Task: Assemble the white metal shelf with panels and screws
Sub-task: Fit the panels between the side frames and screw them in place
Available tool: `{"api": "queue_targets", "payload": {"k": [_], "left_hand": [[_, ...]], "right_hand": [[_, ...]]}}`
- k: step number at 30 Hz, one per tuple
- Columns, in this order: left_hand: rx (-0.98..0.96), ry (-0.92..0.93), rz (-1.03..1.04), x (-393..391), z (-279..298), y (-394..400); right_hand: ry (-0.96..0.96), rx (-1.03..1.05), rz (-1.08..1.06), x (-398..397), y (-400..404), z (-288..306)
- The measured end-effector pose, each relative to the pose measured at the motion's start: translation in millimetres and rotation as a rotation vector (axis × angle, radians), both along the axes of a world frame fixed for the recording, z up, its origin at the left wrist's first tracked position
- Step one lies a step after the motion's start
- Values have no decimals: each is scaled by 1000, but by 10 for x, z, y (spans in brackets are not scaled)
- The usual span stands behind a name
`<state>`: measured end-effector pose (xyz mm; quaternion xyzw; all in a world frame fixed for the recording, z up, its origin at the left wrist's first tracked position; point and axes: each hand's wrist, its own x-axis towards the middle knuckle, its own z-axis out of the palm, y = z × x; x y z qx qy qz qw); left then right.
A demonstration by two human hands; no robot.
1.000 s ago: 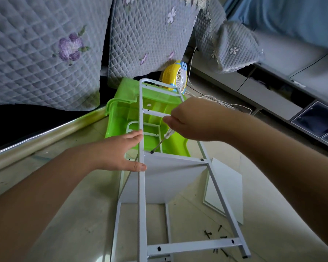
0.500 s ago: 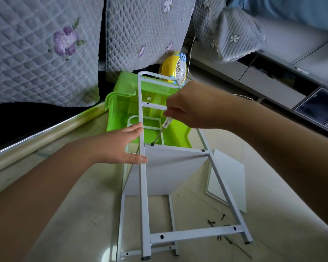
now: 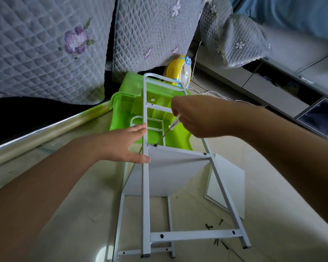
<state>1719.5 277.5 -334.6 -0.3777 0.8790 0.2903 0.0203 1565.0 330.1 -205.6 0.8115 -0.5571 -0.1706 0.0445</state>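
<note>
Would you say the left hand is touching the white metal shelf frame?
Touching: in the head view the left hand brackets the white metal shelf frame's upright, thumb and fingertips resting against it.

Left hand open, fingers straight, thumb pressed forward; right hand curled in a pinching grip, both forearms extended.

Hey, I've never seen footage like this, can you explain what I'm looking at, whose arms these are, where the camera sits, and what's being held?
The one current picture comes from a camera worn on a person's head, looking down at their own arms. The right hand holds a screwdriver in its grip, tip on a screw at the edge of a white panel inside the white metal shelf frame. The left hand steadies the frame's upright with straight fingers. On the floor lie a spare panel, loose screws, a green plastic bin and a yellow fan.
</note>
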Motion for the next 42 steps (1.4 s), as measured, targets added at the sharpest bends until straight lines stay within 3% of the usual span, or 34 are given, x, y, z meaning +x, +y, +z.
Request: {"api": "queue_targets", "payload": {"k": [4,7,14,18,25,28,34,39,42], "left_hand": [[8,7,9,-2,-26,13],[17,17,3,1,-58,15],[18,14,3,0,-16,12],[9,-1,4,9,-12,13],[17,1,1,17,-37,11],[27,19,-2,8,-38,7],[48,36,0,11,-85,13],[52,54,-18,12,-119,8],[55,78,-11,17,-98,-20]], "right_hand": [[-62,-50,83,18,-75,16],[-73,-93,24,55,-96,-10],[75,-122,-86,151,-32,-38],[230,-156,36,141,42,-119],[418,-35,205,143,-70,15],[393,-12,109,208,-63,32],[80,149,-401,200,-215,-18],[138,95,-216,147,-42,-42],[251,89,6,112,-13,-17]]}}
